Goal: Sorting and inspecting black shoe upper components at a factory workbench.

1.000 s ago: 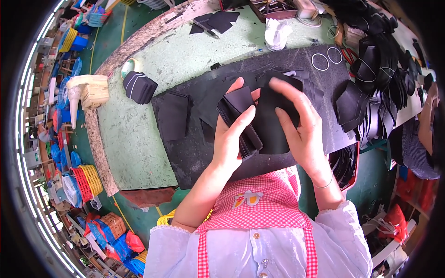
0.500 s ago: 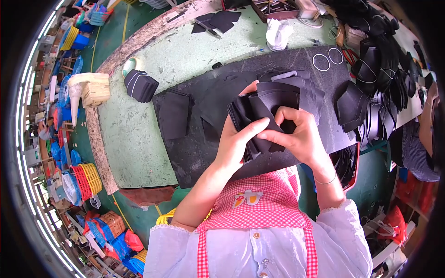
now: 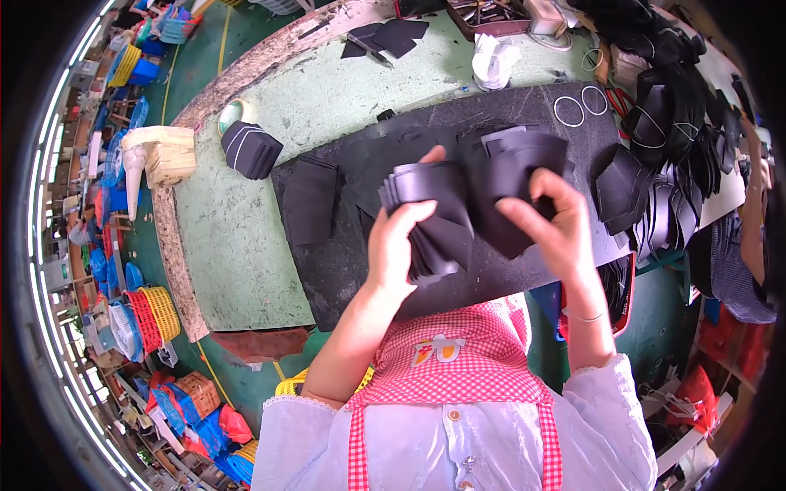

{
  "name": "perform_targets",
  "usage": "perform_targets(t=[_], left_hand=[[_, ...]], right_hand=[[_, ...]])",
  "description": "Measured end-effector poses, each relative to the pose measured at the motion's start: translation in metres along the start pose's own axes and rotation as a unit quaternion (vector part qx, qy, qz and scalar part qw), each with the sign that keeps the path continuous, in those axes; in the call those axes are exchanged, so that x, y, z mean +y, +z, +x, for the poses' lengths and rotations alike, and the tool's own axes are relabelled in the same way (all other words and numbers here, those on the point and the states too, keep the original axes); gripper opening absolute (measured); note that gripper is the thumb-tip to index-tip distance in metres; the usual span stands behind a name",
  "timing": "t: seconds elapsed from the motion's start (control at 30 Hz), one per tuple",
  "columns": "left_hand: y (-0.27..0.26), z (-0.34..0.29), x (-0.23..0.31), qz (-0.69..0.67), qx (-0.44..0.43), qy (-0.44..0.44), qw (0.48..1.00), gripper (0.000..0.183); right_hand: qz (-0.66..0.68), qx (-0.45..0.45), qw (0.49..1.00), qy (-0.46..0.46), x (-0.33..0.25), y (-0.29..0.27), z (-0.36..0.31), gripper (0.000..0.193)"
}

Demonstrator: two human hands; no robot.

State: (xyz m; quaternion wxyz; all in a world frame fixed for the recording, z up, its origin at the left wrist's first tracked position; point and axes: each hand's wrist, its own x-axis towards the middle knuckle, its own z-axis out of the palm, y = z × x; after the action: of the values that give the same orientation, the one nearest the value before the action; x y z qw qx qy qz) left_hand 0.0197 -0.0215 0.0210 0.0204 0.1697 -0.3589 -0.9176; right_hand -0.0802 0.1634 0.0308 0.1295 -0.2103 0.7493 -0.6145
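A fanned stack of black cut leather-like pieces [image 3: 438, 229] is gripped by my left hand [image 3: 399, 245], thumb on top and fingers underneath. My right hand [image 3: 557, 221] pinches a separate black piece [image 3: 509, 192] between thumb and fingers, to the right of the stack and somewhat blurred. Both are above a dark work mat [image 3: 344, 286]. Beyond my right hand, more dark pieces [image 3: 512, 135] lie spread on the mat. A flat black piece [image 3: 311, 200] rests at the mat's left end.
A banded black bundle [image 3: 250, 150] and tape roll [image 3: 235, 114] sit on the green tabletop [image 3: 221, 270]. Two white rings [image 3: 569, 111] lie on the mat. Many black pieces [image 3: 655, 196] pile at the right. A wooden block [image 3: 170, 155] stands at the left edge; a white roll [image 3: 494, 61] stands farther back.
My right hand has moved right, drawing a black piece apart from the stack. My left hand has shifted slightly left with the stack, which now fans out more.
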Motion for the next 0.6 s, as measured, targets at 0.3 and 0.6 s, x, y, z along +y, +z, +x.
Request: perform_targets(t=[0.3,0.6], left_hand=[[-0.015,-0.013,0.003,0.026,0.051,0.026,0.998,0.063],[-0.040,-0.047,0.033,-0.011,0.127,0.035,0.991,0.051]], right_hand=[[-0.114,-0.004,0.993,0.005,-0.014,0.017,0.012,0.031],[-0.028,-0.154,0.987,0.035,0.004,0.087,0.026,0.018]])
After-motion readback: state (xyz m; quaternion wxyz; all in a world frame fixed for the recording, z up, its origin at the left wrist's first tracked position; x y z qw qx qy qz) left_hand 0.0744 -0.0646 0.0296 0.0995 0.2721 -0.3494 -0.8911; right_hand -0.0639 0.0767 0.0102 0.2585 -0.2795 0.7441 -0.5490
